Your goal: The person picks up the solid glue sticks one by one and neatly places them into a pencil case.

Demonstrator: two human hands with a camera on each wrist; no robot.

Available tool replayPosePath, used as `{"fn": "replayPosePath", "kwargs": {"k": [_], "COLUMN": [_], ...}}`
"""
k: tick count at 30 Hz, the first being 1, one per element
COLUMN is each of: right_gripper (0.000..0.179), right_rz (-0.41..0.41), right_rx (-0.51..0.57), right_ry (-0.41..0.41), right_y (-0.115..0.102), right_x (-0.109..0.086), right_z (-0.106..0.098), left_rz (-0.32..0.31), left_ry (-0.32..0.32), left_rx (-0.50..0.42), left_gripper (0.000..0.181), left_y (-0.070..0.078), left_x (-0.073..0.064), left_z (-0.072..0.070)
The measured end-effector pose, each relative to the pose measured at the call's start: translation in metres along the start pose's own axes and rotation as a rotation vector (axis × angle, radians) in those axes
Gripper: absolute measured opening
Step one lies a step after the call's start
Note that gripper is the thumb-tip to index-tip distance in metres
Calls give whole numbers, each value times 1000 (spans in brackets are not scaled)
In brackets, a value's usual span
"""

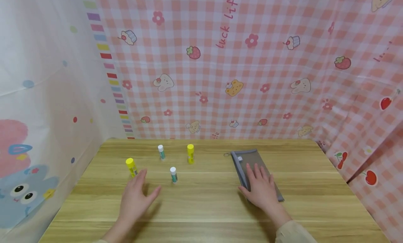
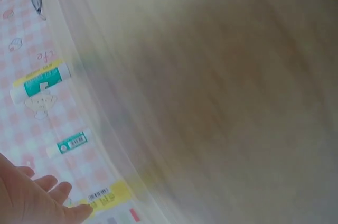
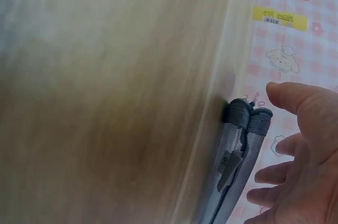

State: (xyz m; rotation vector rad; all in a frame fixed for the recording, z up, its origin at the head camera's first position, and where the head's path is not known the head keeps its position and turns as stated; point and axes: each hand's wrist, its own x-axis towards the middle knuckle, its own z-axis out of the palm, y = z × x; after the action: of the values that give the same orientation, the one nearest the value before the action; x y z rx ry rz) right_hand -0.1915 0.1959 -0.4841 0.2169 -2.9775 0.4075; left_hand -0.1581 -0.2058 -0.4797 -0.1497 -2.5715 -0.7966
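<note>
In the head view my left hand is spread behind a yellow glue stick standing upright, its fingertips close to the stick's lower part. To the right stand two smaller glue sticks with white caps and green labels, one farther back and one nearer. Another yellow glue stick stands beyond them. My right hand is over a grey zip pouch lying flat, fingers extended and covering its near part. In the right wrist view the pouch's zipped edge shows beside the relaxed fingers.
All of it is on a wood-grain table. A pink checked curtain hangs along the back and right edges, and a white printed curtain is on the left. A small ring lies at the pouch's far left corner.
</note>
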Motion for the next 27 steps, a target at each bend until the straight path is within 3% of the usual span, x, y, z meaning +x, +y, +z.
{"fn": "replayPosePath", "kwargs": {"k": [14,22,27], "right_gripper": [83,79,78], "right_rz": [40,58,73], "right_rx": [0,-2,-7], "right_ry": [-94,-127,-140], "right_y": [-4,-4,-5], "right_x": [4,5,7], "right_z": [1,4,5], "left_rz": [-232,-343,-416], "left_ry": [-82,-24,14], "left_rx": [-136,-268,-334], "left_gripper": [73,60,62], "left_y": [-12,-20,-24], "left_x": [4,6,8], "left_z": [-14,-19,-22]}}
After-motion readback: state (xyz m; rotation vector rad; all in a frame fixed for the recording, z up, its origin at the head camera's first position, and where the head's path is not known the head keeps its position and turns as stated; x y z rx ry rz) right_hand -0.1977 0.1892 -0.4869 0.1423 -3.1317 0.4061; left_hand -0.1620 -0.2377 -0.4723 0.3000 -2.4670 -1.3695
